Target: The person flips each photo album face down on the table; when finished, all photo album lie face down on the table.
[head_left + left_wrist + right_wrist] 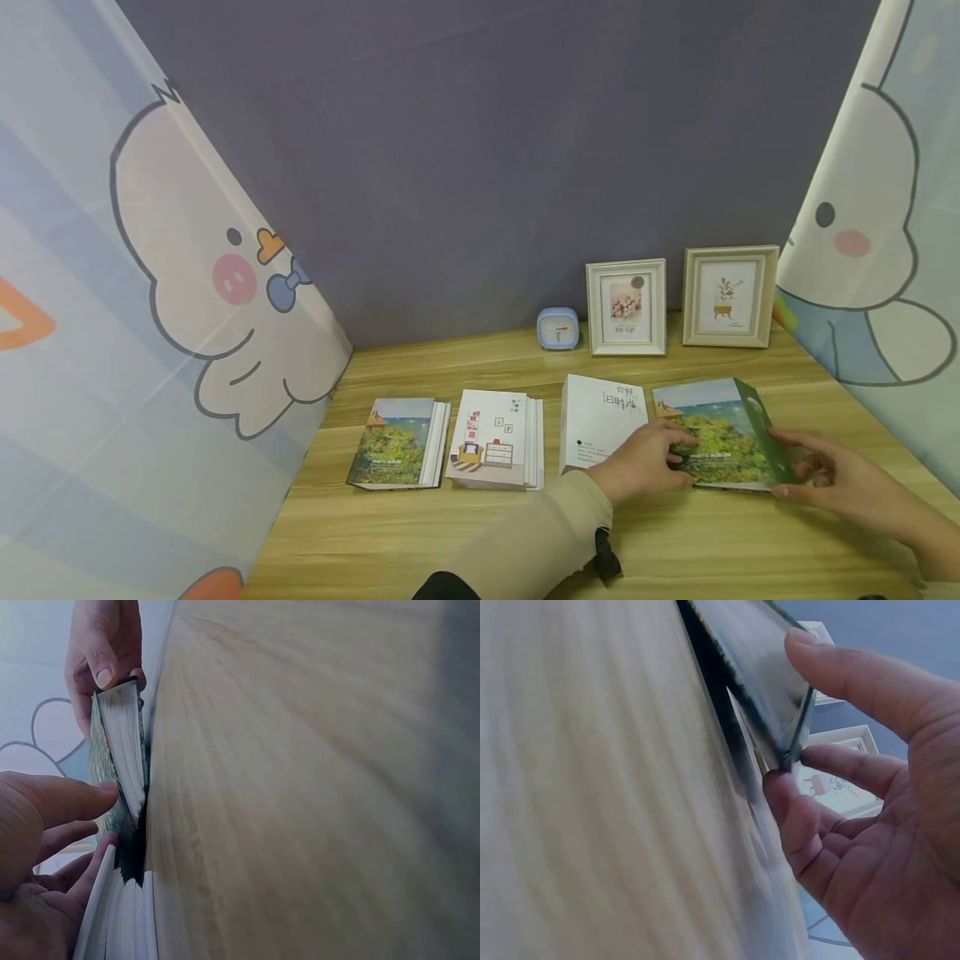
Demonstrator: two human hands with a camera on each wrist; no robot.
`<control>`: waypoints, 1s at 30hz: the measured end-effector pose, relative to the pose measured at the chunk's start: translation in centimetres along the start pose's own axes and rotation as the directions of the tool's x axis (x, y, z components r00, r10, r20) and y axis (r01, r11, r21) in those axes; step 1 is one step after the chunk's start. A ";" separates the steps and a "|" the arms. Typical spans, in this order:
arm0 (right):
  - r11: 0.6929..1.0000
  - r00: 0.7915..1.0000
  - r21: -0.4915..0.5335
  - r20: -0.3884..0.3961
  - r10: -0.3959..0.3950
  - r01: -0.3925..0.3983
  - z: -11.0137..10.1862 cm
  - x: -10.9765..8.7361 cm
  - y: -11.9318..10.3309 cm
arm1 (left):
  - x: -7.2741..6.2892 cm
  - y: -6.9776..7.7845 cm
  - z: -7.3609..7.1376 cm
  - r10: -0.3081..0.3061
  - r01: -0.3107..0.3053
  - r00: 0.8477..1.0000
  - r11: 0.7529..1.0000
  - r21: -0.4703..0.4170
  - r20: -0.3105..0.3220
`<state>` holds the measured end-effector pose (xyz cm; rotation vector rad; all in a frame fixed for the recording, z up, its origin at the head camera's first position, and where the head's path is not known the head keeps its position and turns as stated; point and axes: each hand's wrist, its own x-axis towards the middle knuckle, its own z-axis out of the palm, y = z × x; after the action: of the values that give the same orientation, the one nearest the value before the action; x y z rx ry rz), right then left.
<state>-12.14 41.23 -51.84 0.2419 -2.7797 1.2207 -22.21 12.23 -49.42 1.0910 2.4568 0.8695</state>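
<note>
At the right of the row, a photo album (716,433) with a painted seaside cover and green spine lies tilted, its spine side raised off the wood. My right hand (843,479) grips it by the spine, thumb at the near corner and fingers along the far part; the right wrist view shows the thumb (840,671) against the album's near end (769,675). My left hand (648,462) rests on the album's left edge with fingers fairly straight, its wrist over a white album (600,417). White page edges (124,735) of the held album show in the left wrist view.
Further left stand a white album with a furniture drawing (491,433) and another seaside album (397,437). Behind are a small blue clock (558,328) and two picture frames, one pink-toned (626,346) and one with a plant (727,340). Printed curtains (247,333) flank the wooden table (360,542).
</note>
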 end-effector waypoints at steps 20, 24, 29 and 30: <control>0.998 0.998 -0.047 0.051 0.041 -0.039 -0.1 0.0 0.4 | 0.1 0.0 0.3 0.010 -0.010 1.000 1.000 0.004 -0.015; 0.997 0.998 -0.063 0.054 0.045 -0.042 -0.2 0.1 0.1 | 0.1 0.0 0.2 0.005 -0.005 1.000 1.000 -0.003 -0.010; 0.994 0.997 -0.098 0.048 0.054 -0.049 -0.5 0.4 -0.4 | -0.2 -0.3 -0.2 0.027 -0.028 1.000 0.997 -0.069 -0.013; 0.993 0.997 -0.106 0.046 0.061 -0.055 -0.5 0.5 -0.5 | -0.3 -0.4 -0.4 0.031 -0.032 0.999 0.996 -0.088 -0.016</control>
<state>-12.56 41.25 -51.04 0.1863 -2.9012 1.0913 -22.45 11.60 -49.35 1.0993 2.3940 0.9888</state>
